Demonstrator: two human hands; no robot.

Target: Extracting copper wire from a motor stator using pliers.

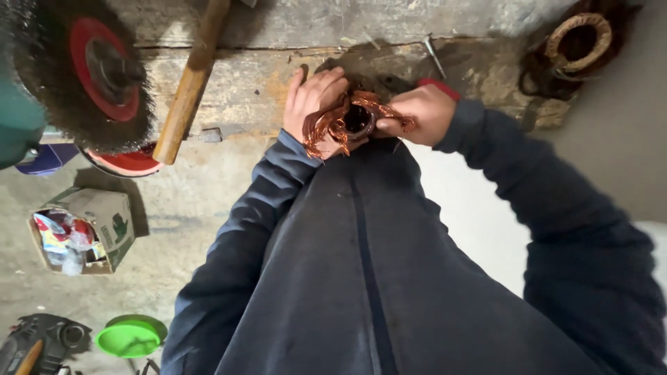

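My left hand (313, 101) and my right hand (422, 112) meet at the edge of a worn wooden bench (278, 62). Between them is a small dark round core (358, 119) wrapped in bright copper wire (326, 128). The left hand cups the core and a loose bundle of copper strands that hangs below it. The right hand pinches a copper strand (389, 112) that leads off the core's right side. Both arms wear dark blue sleeves, and my dark jacket fills the lower middle of the view.
A wooden-handled tool (189, 87) lies on the bench. A wire brush wheel with a red hub (83, 69) is at upper left. Another wound coil (577, 42) sits at upper right. On the floor are a cardboard box (90, 229), a green lid (130, 338) and a power tool (38, 340).
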